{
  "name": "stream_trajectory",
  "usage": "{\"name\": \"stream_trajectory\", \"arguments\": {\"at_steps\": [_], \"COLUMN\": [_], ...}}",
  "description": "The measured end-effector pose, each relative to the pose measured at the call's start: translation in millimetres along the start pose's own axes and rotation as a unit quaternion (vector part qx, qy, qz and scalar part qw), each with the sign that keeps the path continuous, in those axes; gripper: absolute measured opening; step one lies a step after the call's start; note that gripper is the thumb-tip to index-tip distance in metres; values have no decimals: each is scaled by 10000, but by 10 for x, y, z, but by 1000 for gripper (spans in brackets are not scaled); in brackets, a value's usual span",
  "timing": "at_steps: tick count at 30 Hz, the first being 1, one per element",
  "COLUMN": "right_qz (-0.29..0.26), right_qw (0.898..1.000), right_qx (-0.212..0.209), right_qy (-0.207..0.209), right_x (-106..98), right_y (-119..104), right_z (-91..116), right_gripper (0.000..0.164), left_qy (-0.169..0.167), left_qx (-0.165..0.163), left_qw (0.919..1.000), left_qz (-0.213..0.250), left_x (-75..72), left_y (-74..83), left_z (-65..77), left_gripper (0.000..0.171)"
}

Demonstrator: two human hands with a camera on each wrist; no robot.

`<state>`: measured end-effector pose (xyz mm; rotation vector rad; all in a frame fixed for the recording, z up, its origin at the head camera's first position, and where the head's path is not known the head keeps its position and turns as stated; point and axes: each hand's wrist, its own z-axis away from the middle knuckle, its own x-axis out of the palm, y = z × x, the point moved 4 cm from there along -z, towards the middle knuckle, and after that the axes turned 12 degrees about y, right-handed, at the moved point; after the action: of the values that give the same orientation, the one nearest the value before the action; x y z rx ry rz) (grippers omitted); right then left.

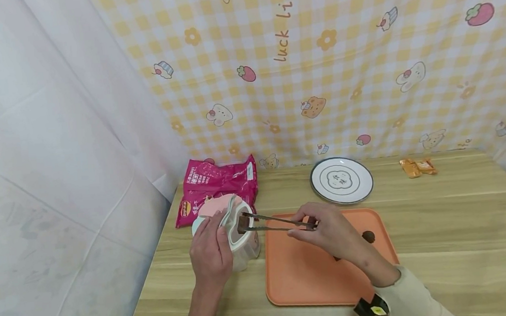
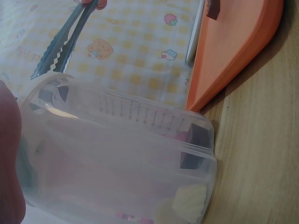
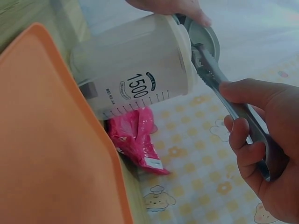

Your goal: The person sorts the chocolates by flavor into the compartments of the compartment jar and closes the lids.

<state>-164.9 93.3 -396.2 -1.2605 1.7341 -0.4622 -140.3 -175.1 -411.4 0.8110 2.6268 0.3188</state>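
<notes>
My left hand (image 1: 209,254) holds the flip lid (image 3: 204,37) of a clear plastic storage jar (image 3: 135,70) raised at its mouth. My right hand (image 1: 327,227) grips metal tongs (image 1: 281,219), thumb on one arm and fingers curled round the other. The tongs' tips pinch a dark brown block (image 1: 242,224) at the jar's opening. Through the jar's wall, the left wrist view shows another dark block (image 2: 196,145) and pale pieces (image 2: 189,203) at the bottom. Measuring marks and "1500" are printed on the jar's side.
An orange tray (image 1: 308,278) lies right of the jar, with dark brown pieces (image 1: 368,236) partly behind my right arm. A magenta snack bag (image 1: 218,178) lies behind the jar. Further back are a white plate (image 1: 357,176) and small orange packets (image 1: 411,168), before a checked curtain.
</notes>
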Motion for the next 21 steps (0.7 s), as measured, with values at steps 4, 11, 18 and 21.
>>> {"name": "stream_trajectory", "arguments": {"at_steps": [4, 11, 18, 21], "right_qz": [26, 60, 140, 214], "right_qw": [10000, 9999, 9997, 9996], "right_qx": [28, 104, 172, 185], "right_qy": [9, -19, -56, -82], "right_x": [0, -10, -106, -171], "right_y": [-2, 2, 39, 75], "right_z": [4, 19, 66, 94], "right_gripper": [16, 16, 18, 19], "left_qy": [-13, 48, 35, 33], "left_qx": [-4, 58, 25, 20], "left_qw": [10000, 10000, 10000, 10000], "left_qz": [6, 30, 20, 21], "left_x": [-1, 6, 4, 2], "left_y": [-1, 1, -2, -2], "left_z": [2, 7, 4, 2], "left_gripper": [36, 36, 36, 36]}}
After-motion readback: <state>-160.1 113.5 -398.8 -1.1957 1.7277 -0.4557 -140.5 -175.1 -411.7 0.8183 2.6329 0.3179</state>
